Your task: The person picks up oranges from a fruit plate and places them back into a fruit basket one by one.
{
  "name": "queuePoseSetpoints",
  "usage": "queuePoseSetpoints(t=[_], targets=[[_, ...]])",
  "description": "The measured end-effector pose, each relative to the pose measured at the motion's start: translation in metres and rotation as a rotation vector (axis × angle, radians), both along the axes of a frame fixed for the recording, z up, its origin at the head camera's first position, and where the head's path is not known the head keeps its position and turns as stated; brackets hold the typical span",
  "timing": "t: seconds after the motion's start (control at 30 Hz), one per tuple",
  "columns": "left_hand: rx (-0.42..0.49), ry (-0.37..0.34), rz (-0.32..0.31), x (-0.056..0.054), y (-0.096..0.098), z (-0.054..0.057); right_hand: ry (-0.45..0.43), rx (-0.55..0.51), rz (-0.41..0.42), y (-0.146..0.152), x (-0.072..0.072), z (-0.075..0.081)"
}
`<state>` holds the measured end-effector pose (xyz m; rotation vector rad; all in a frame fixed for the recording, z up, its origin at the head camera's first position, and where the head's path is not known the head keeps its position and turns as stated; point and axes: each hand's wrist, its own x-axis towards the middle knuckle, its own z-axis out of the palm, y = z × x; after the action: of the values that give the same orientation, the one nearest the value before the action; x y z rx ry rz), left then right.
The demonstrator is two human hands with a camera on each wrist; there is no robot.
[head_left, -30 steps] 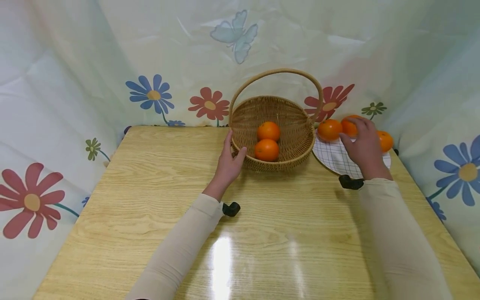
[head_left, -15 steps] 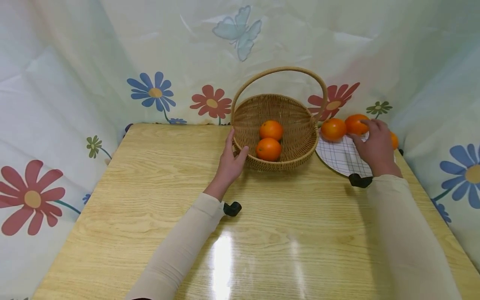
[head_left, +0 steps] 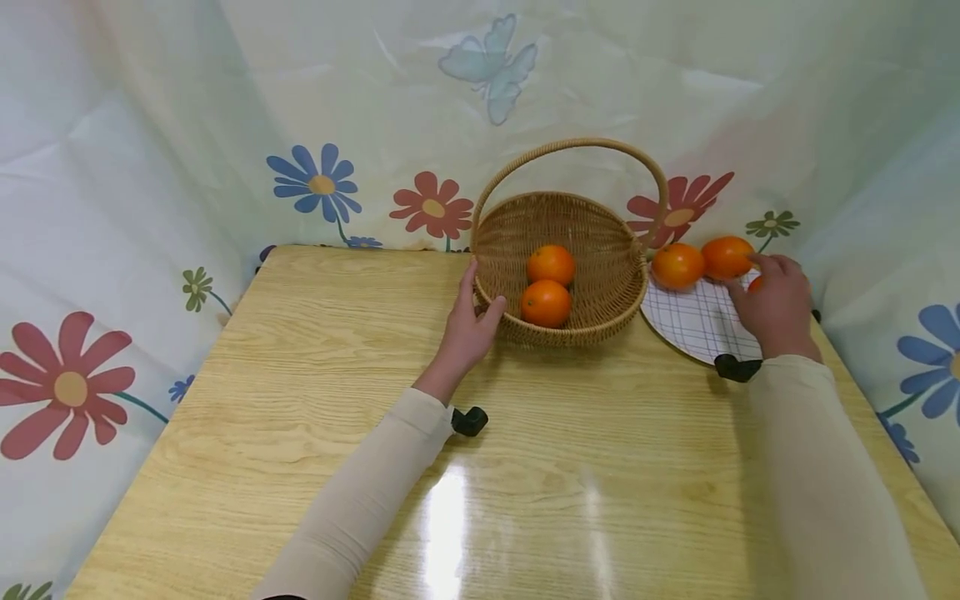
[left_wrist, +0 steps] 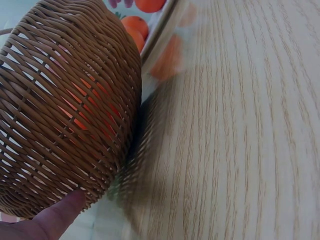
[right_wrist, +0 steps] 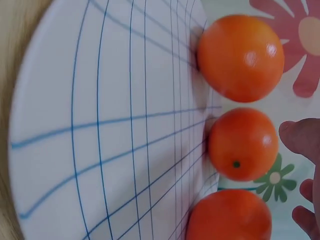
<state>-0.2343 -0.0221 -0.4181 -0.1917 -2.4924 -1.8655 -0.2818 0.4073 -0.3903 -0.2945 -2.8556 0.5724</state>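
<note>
A wicker basket (head_left: pixel 572 335) with a tall hoop handle stands at the back of the table, holding two oranges (head_left: pixel 546 303). My left hand (head_left: pixel 467 335) touches the basket's left front with extended fingers and thumb; the left wrist view shows a fingertip (left_wrist: pixel 75 199) against the weave. To the right, a white plate (head_left: pixel 693 315) with blue grid lines bears three oranges (head_left: pixel 678 266). Over its right side is my right hand (head_left: pixel 778 310), partly hiding the rightmost orange (head_left: pixel 755 284). In the right wrist view, its thumb (right_wrist: pixel 295 136) is just apart from the middle orange (right_wrist: pixel 243 144).
The wooden table (head_left: pixel 315 400) reaches toward me and to the left. A pale curtain (head_left: pixel 360 75) with printed flowers and a butterfly hangs behind it and along both sides. The plate lies close to the table's right edge and right beside the basket.
My right hand has shifted right and lower, from over the middle orange to the rightmost one. The left hand stays at the basket. The whole head view has drifted slightly.
</note>
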Motion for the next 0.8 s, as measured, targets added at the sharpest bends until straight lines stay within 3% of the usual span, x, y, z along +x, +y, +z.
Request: queuePoseSetpoints(t=[0.8], targets=[[-0.022, 0.012, 0.007, 0.002, -0.001, 0.002, -0.174, -0.057, -0.117, 0.026, -0.004, -0.006]])
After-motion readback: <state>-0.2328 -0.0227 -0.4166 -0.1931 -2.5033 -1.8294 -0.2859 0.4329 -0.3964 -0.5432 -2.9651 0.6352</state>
